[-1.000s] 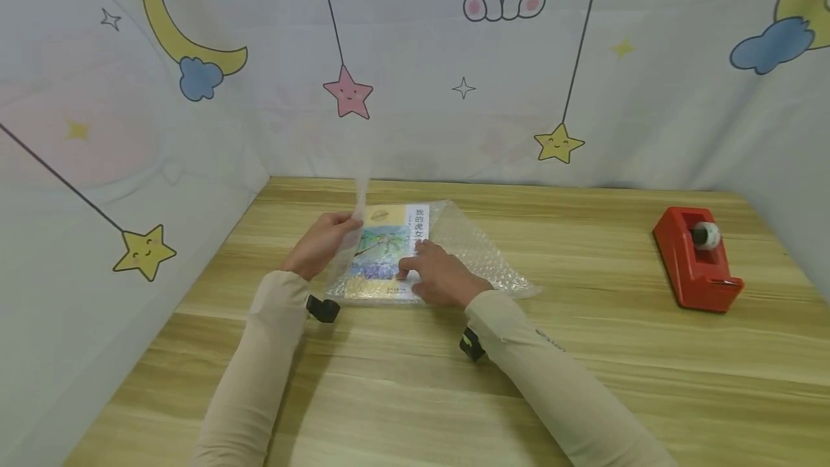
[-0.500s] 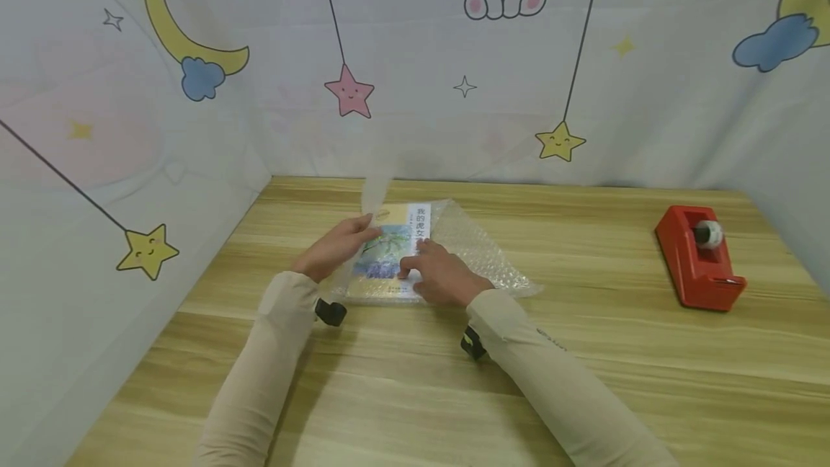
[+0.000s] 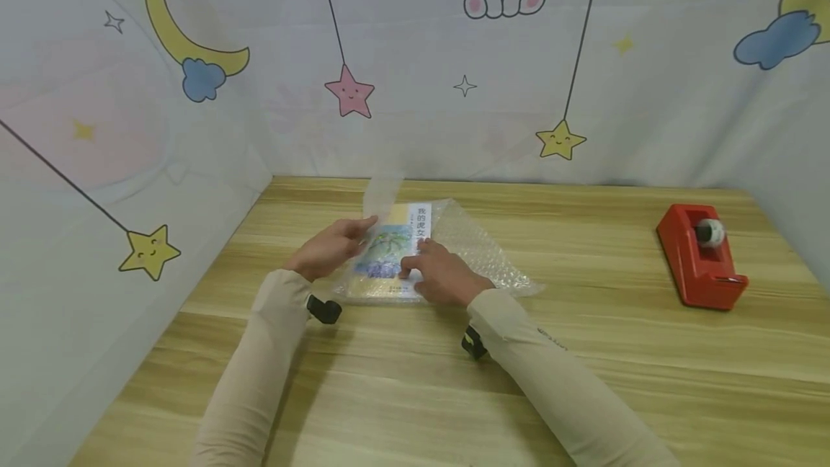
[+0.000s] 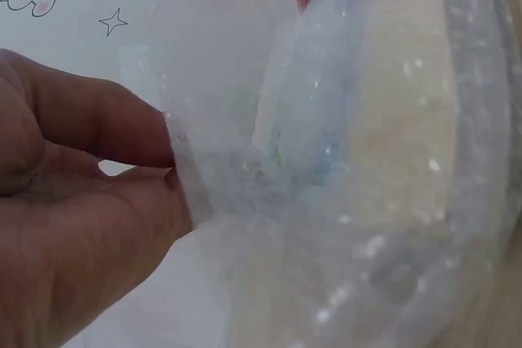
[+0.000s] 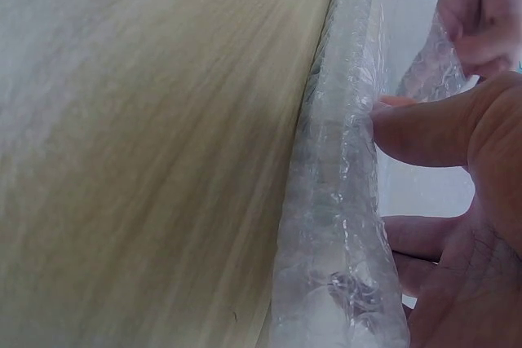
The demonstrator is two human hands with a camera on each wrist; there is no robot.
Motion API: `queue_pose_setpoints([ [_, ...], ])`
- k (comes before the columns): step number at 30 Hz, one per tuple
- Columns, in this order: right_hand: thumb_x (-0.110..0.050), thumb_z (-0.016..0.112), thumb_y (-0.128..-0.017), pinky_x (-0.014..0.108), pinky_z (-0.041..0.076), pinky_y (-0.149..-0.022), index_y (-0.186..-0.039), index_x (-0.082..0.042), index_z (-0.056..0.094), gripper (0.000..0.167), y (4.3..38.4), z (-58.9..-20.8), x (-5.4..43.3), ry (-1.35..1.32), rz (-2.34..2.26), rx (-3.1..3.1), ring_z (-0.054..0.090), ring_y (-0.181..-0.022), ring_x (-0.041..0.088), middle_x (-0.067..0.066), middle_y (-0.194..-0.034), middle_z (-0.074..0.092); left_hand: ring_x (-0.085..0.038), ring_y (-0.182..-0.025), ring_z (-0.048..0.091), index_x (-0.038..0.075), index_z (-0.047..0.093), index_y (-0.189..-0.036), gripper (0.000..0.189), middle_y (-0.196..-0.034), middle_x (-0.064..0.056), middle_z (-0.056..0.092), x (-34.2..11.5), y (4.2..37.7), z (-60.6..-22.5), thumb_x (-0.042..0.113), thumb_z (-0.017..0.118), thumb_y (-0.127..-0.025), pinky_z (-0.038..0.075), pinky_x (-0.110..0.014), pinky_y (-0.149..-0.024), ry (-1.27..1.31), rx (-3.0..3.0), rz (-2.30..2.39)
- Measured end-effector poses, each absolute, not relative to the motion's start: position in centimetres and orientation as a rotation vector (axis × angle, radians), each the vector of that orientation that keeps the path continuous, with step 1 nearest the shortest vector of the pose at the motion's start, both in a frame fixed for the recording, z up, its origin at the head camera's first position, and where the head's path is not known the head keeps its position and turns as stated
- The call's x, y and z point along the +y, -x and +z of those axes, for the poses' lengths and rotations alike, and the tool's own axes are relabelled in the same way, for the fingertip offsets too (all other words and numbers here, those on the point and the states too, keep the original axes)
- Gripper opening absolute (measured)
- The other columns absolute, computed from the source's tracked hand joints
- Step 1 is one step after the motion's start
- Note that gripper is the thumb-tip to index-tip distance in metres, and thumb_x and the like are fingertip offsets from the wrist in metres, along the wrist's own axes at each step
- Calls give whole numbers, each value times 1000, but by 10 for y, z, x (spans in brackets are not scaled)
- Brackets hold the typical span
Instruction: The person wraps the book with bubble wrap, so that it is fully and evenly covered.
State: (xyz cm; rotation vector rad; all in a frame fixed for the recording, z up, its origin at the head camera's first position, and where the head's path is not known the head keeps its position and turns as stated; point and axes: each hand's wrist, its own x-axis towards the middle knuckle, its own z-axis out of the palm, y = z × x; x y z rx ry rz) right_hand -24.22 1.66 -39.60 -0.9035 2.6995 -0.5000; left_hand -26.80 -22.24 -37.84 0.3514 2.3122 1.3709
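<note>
A book with a painted cover and a white title strip lies on the table under clear bubble wrap, which spreads past it to the right. My left hand pinches the edge of a raised flap at the book's left side. In the left wrist view, thumb and forefinger grip that thin flap. My right hand presses on the lower right of the wrapped book with its fingers spread. The right wrist view has its thumb at the upper edge of the bubble-wrapped side.
Well to the right on the wooden table stands a red tape dispenser with a roll in it. A white printed curtain hangs along the back edge and both sides.
The raised flap has swung rightward over the book's upper left part. My left hand went slightly right, then back left, keeping its pinch. The right hand has stayed put.
</note>
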Motion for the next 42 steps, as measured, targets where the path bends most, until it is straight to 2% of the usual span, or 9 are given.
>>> queue_pose_setpoints([
  [4, -11, 61, -97, 67, 39, -110, -120, -23, 70, 27, 243, -397, 16, 882, -490, 2694, 24, -155, 38, 21, -161, 35, -34, -157, 13, 10, 23, -160, 62, -170, -10, 13, -230, 270, -381, 0, 46, -102, 26, -52, -123, -427, 2322, 1342],
  [7, -11, 61, -97, 67, 38, -111, -120, -23, 70, 27, 244, -398, 16, 879, -487, 2692, 24, -155, 38, 21, -161, 35, -34, -155, 20, 14, 24, -160, 70, -169, -9, 14, -236, 271, -385, -8, 46, -98, 29, -50, -121, -462, 2300, 1343],
  [12, -11, 61, -97, 67, 38, -111, -120, -22, 70, 26, 243, -397, 16, 881, -496, 2687, 24, -155, 38, 21, -161, 36, -42, -150, 28, 18, 20, -162, 87, -170, -10, 7, -242, 271, -388, -21, 47, -89, 33, -50, -118, -497, 2238, 1356],
  [17, -12, 60, -98, 67, 36, -112, -120, -23, 70, 26, 243, -396, 17, 869, -494, 2682, 23, -155, 38, 20, -161, 35, -46, -146, 37, 17, 22, -161, 86, -171, -10, 9, -243, 273, -391, -16, 57, -90, 44, -50, -111, -539, 2324, 1275],
  [20, -12, 60, -98, 66, 36, -113, -120, -23, 70, 26, 243, -396, 17, 867, -489, 2681, 22, -155, 38, 20, -162, 34, -47, -143, 42, 16, 27, -160, 83, -169, -13, 16, -243, 274, -394, -8, 65, -90, 46, -53, -109, -585, 2462, 1141],
  [24, -12, 59, -98, 65, 36, -114, -119, -23, 69, 26, 244, -396, 16, 868, -487, 2679, 22, -155, 38, 20, -162, 34, -45, -145, 39, 16, 32, -159, 79, -167, -15, 25, -242, 274, -397, 2, 70, -91, 40, -59, -113, -672, 2644, 908],
  [31, -11, 61, -98, 66, 37, -112, -120, -23, 69, 27, 244, -396, 16, 875, -478, 2682, 23, -155, 38, 21, -162, 33, -42, -156, 15, 17, 33, -158, 75, -167, -17, 24, -238, 272, -397, 4, 68, -93, 29, -64, -118, -766, 2680, 787],
  [35, -12, 61, -98, 68, 35, -113, -121, -23, 69, 27, 243, -396, 16, 861, -486, 2676, 21, -156, 38, 20, -163, 31, -41, -157, 8, 19, 31, -159, 75, -168, -18, 17, -236, 271, -396, 4, 66, -94, 31, -63, -118, -753, 2655, 771],
  [42, -10, 61, -97, 69, 34, -112, -119, -23, 69, 26, 242, -396, 15, 851, -501, 2676, 22, -155, 38, 20, -163, 31, -42, -155, 15, 18, 38, -156, 67, -168, -20, 17, -232, 270, -393, 5, 65, -95, 44, -58, -110, -765, 2672, 662],
])
